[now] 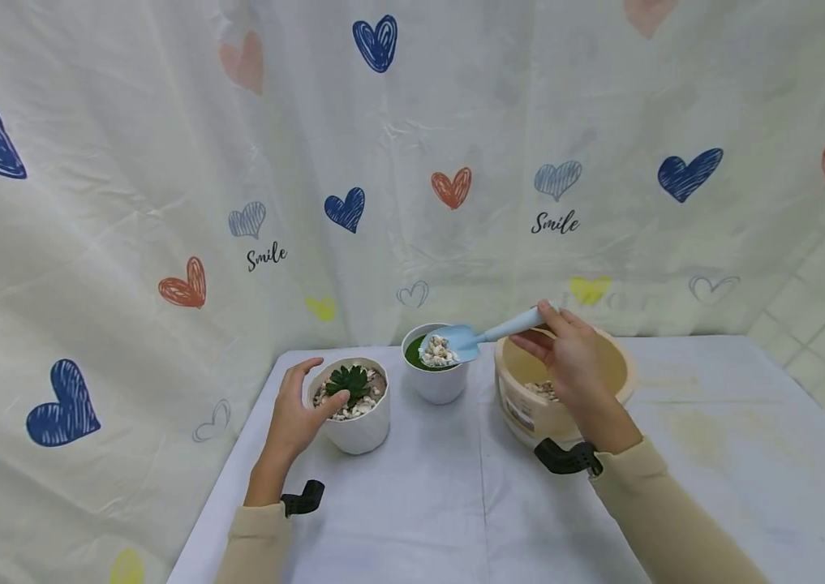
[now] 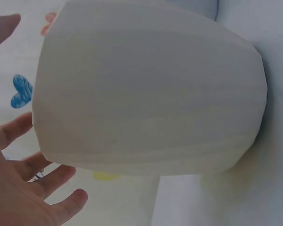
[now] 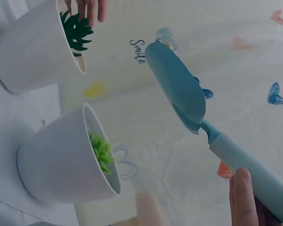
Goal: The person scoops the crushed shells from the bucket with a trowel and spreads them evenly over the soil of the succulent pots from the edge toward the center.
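My right hand (image 1: 576, 361) grips the handle of a light blue garden trowel (image 1: 510, 327). White and brown pebbles (image 1: 439, 351) lie in its scoop, above a small white pot (image 1: 440, 388). Inside that pot a bright green succulent (image 3: 101, 153) shows in the right wrist view. My left hand (image 1: 295, 418) is spread at the left side of another white pot (image 1: 363, 434), thumb and fingers apart near its rim. A dark green succulent (image 1: 350, 381) and pebbles fill that pot. Whether the left fingers touch it, I cannot tell.
Beneath my right hand stands a large cream tub (image 1: 620, 365) with pebbles (image 1: 543, 390) at its bottom. A white cloth (image 1: 449, 503) covers the table. Behind it hangs a white curtain (image 1: 470, 268) printed with hearts and "Smile".
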{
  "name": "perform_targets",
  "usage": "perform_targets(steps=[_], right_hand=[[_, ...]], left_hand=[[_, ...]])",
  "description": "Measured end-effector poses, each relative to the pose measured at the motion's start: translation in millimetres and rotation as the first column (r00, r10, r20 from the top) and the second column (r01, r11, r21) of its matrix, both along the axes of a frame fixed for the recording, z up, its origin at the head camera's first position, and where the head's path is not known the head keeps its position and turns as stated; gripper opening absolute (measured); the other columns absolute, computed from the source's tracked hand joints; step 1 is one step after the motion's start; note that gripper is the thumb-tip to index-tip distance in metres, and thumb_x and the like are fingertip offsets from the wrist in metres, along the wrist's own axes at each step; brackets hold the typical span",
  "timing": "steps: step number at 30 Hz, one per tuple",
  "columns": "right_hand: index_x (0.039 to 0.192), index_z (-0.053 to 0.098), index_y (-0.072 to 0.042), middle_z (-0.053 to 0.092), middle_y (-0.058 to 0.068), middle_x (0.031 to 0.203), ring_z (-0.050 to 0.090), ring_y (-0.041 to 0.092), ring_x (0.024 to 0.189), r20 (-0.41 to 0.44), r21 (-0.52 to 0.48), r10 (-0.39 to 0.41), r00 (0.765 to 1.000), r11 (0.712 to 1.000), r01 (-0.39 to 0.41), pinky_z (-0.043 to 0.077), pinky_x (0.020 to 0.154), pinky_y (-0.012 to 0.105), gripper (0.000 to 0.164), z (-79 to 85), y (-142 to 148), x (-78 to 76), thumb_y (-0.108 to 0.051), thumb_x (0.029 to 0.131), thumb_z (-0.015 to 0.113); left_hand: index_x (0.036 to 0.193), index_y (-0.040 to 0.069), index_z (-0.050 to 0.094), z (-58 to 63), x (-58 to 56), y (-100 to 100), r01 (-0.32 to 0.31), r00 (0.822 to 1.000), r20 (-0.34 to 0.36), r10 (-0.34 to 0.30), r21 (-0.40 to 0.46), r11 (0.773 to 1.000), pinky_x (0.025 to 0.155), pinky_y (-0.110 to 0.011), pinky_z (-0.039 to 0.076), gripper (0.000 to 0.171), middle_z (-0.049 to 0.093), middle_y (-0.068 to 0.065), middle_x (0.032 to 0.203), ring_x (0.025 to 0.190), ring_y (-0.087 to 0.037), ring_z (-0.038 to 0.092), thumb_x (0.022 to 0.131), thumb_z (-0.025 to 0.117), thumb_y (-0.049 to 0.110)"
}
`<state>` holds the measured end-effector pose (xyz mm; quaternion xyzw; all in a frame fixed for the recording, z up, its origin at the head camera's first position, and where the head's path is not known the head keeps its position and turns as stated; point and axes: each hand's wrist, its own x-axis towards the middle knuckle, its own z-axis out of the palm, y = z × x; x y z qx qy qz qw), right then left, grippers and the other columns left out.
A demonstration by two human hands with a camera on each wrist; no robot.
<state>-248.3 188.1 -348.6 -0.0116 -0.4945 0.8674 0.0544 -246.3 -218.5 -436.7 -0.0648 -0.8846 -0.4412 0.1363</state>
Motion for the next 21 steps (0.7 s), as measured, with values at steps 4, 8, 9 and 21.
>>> perform_targets(steps=[4,8,9,21], right_hand=[[0.11,0.06,-0.01,0.061,0.003,0.101,0.074,0.016,0.087,0.039,0.065,0.007,0.999,0.998,-0.009,0.061,0.084,0.031,0.022,-3.5,-17,-6.5,-0.031,0.103,0.06],[0.108,0.059,-0.01,0.062,0.001,0.098,0.074,0.014,0.085,0.064,0.1,0.0,0.998,0.995,-0.007,0.061,0.082,0.03,0.019,-7.1,-32,-13.5,-0.029,0.106,0.056],[0.108,0.059,-0.01,0.062,0.001,0.097,0.074,0.014,0.084,0.071,0.102,0.002,0.997,0.995,-0.009,0.061,0.082,0.03,0.019,-8.2,-35,-14.9,-0.028,0.106,0.055],[0.114,0.057,0.001,0.061,0.001,0.093,0.074,0.013,0.083,0.045,0.182,-0.015,0.999,0.983,0.006,0.062,0.082,0.035,0.028,-19.7,-71,-18.6,-0.025,0.105,0.058]], left_hand=[[0.158,0.027,0.032,-16.1,-5.0,-9,0.038,0.996,0.077,-0.04,0.022,0.999,0.118,-0.066,0.029,0.094,0.031,-0.007,0.164,0.153,-0.035,0.03,0.082,0.082,0.053],[0.161,0.027,0.025,-26.9,-9.1,-13,0.084,0.991,0.099,-0.092,0.078,0.993,0.12,-0.065,0.027,0.104,0.028,-0.008,0.167,0.154,-0.036,0.027,0.079,0.087,0.045],[0.161,0.028,0.024,-29.4,-10.1,-13,0.091,0.989,0.105,-0.1,0.09,0.992,0.12,-0.065,0.027,0.106,0.027,-0.008,0.167,0.154,-0.036,0.028,0.078,0.088,0.044],[0.162,0.033,0.019,-40.1,-14.5,-12,0.097,0.982,0.144,-0.12,0.156,0.983,0.115,-0.066,0.032,0.117,0.034,-0.018,0.162,0.147,-0.042,0.037,0.071,0.094,0.036]])
